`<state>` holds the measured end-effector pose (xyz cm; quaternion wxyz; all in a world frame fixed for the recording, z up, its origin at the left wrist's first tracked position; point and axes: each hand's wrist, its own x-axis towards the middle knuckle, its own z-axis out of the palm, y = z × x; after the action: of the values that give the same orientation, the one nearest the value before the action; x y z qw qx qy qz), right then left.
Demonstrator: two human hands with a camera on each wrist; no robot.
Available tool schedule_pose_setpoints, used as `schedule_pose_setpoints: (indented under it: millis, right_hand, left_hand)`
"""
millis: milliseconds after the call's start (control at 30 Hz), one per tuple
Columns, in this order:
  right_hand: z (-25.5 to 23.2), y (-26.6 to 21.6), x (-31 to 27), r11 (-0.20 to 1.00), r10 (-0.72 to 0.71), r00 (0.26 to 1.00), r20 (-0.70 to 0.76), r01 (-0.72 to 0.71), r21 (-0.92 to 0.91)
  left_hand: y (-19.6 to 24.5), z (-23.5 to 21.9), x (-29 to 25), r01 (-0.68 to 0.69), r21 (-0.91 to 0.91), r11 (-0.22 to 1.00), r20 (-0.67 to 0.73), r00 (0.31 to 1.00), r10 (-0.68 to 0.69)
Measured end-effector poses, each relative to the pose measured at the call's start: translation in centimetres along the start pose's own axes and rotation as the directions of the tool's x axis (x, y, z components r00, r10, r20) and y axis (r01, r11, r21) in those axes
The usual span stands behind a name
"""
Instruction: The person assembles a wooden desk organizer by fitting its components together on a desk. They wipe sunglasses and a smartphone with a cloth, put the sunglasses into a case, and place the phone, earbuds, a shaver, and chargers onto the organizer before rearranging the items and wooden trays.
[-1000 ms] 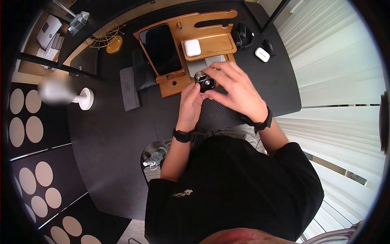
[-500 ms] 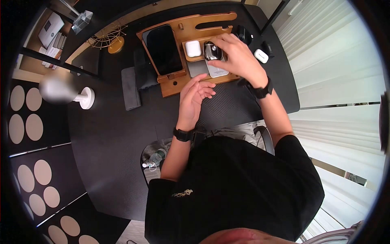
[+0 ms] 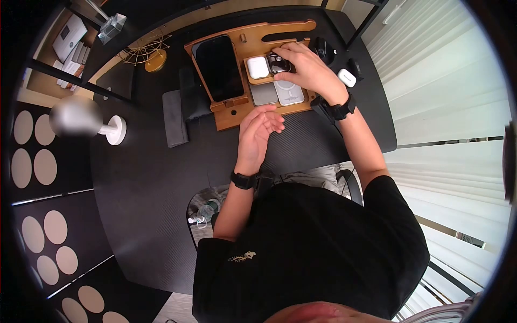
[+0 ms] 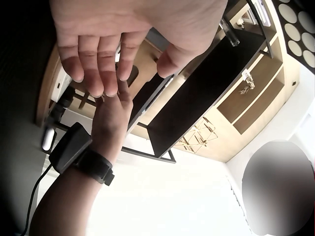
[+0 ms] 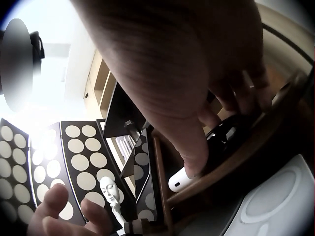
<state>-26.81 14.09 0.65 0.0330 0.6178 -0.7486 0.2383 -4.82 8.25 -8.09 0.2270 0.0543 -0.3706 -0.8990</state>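
Note:
My right hand (image 3: 309, 70) reaches over the upper tray of a wooden desk stand (image 3: 229, 121) and grips a small glossy black device with chrome parts (image 3: 278, 64). That device sits low in the tray, right beside a white earbud case (image 3: 258, 68). In the right wrist view the thumb and fingers lie around the black device (image 5: 227, 133), and the white case (image 5: 178, 181) shows by the thumb tip. My left hand (image 3: 257, 132) hovers in front of the stand, holding nothing. Its fingers (image 4: 106, 61) are loosely bent in the left wrist view.
A dark phone (image 3: 218, 70) leans on the stand's left side. Below the tray lie a grey flat item (image 3: 264, 94) and a white pad with a ring (image 3: 290, 92). Another white case (image 3: 347, 78) is to the right. A folded grey cloth (image 3: 174, 118) and a white lamp (image 3: 114, 131) stand left.
The black device went from between both hands at the desk's front into the stand's tray beside the white case, carried by my right hand. My left hand let go of it and stayed near its place.

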Motion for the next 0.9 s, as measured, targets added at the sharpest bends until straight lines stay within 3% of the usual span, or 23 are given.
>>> schedule_pose_setpoints:
  millis: [167, 233, 333, 433, 500, 567, 700, 767, 833, 867, 900]
  right_hand:
    - [-2.0, 0.2, -1.4, 0.998, -0.064, 0.99, -0.129, 0.061, -0.027]
    - [-3.8, 0.8, -2.5, 0.997, 0.02, 0.985, -0.169, -0.033, -0.072]
    - [-5.4, 4.1, -4.9, 0.963, 0.214, 0.957, -0.198, -0.24, -0.121]
    - [-6.0, 7.1, -7.7, 0.895, 0.332, 0.937, -0.111, -0.35, -0.278]
    - [-5.7, 8.2, -9.2, 0.877, 0.377, 0.924, -0.066, -0.379, -0.296]
    - [-5.3, 8.8, -10.4, 0.931, 0.291, 0.954, 0.071, -0.266, -0.25]
    - [-5.3, 7.9, -11.1, 0.926, 0.282, 0.955, 0.097, -0.244, -0.288]
    - [-5.8, 6.8, -10.7, 0.9, 0.424, 0.893, 0.149, -0.397, -0.182]
    - [-5.7, 6.8, -11.0, 0.896, 0.434, 0.884, 0.173, -0.405, -0.18]
    - [-5.6, 6.9, -11.1, 0.896, 0.438, 0.877, 0.197, -0.407, -0.18]
    - [-5.4, 6.9, -11.3, 0.897, 0.436, 0.878, 0.196, -0.406, -0.178]
  left_hand:
    - [0.0, 0.0, -0.1, -0.006, 0.001, 1.0, -0.013, 1.0, 0.006]
    - [0.0, 0.1, -0.2, -0.01, -0.002, 1.0, -0.022, 1.0, 0.01]
    - [0.0, 0.6, -0.3, -0.098, 0.142, 0.985, -0.055, 0.993, 0.107]
    - [0.9, 1.5, -0.7, -0.206, 0.69, 0.694, 0.004, 0.96, 0.281]
    - [2.0, 2.3, -1.1, -0.201, 0.745, 0.636, 0.04, 0.965, 0.257]
    - [2.8, 2.5, -1.1, -0.202, 0.795, 0.573, 0.083, 0.97, 0.227]
    - [4.1, 2.7, -0.9, -0.237, 0.867, 0.438, 0.157, 0.965, 0.211]
    - [5.0, 3.1, -0.6, -0.226, 0.887, 0.402, 0.161, 0.969, 0.188]
    - [5.9, 3.7, -0.4, -0.321, 0.942, 0.097, 0.31, 0.944, 0.11]
    - [6.0, 4.0, -0.2, -0.321, 0.942, 0.096, 0.311, 0.944, 0.109]
    - [6.1, 4.2, 0.0, -0.35, 0.937, -0.004, 0.35, 0.936, 0.027]
